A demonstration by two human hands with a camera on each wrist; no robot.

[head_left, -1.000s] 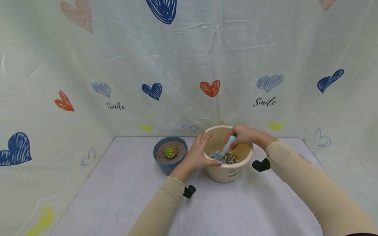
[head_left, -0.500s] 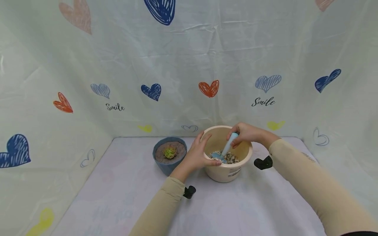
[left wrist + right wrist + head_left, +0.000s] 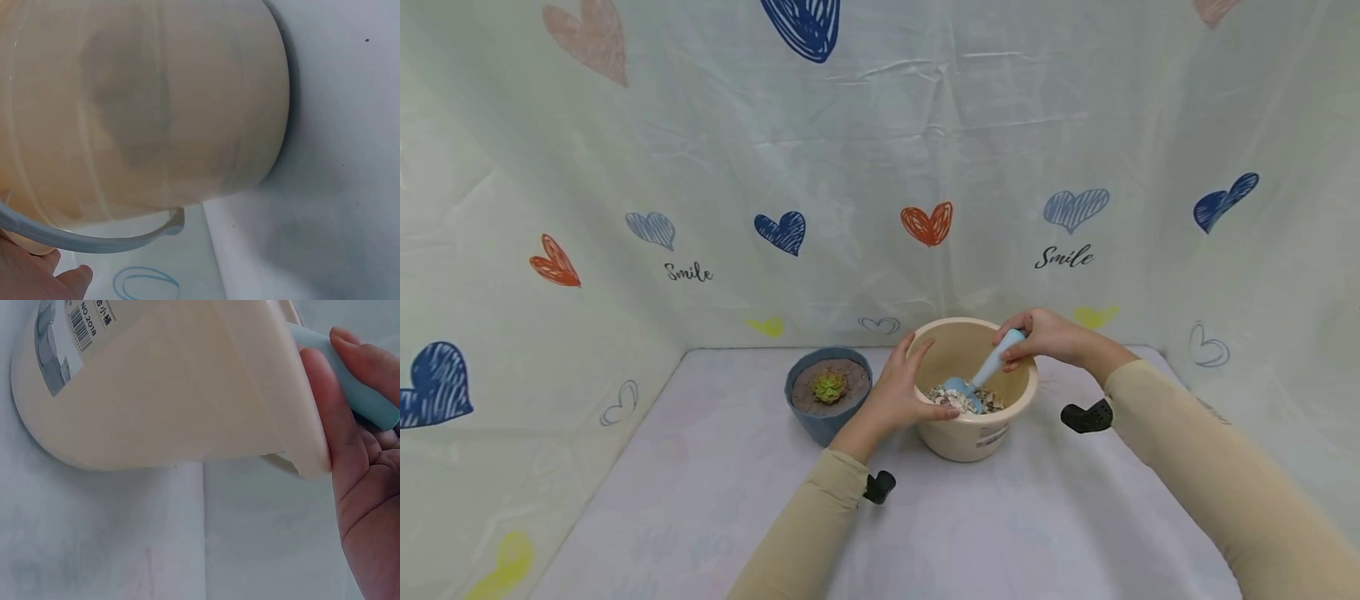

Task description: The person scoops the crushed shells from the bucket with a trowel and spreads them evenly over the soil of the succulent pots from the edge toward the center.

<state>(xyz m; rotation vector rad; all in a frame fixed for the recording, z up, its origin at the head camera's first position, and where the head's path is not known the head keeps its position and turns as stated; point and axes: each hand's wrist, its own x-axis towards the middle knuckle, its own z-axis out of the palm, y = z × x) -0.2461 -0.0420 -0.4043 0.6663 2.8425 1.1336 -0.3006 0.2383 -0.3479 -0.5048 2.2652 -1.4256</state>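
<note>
A cream plastic bucket [image 3: 962,442] stands upright at the back of the table, with small mixed pebbles [image 3: 953,402] in its bottom. My left hand [image 3: 898,398] grips the bucket's left rim, thumb over the front edge, fingers along the side. In the left wrist view, fingertips show beyond the bucket's greyish carrying handle [image 3: 106,242]. Inside the rim at the right, my right hand [image 3: 1051,338] holds the handle of a light blue toy shovel [image 3: 990,365]. The shovel slants, its blade among the pebbles. In the right wrist view, a finger lies against the bucket rim [image 3: 281,394].
Left of the bucket is a blue-grey pot [image 3: 817,427] of brownish soil with a small green succulent [image 3: 830,387]. My left forearm passes close to it. A sheet printed with hearts [image 3: 865,150] hangs behind the table's back edge.
My right hand has moved to the right and slightly up, tilting the shovel handle further right while its blade stays in the pebbles. My left hand keeps its hold on the rim.
</note>
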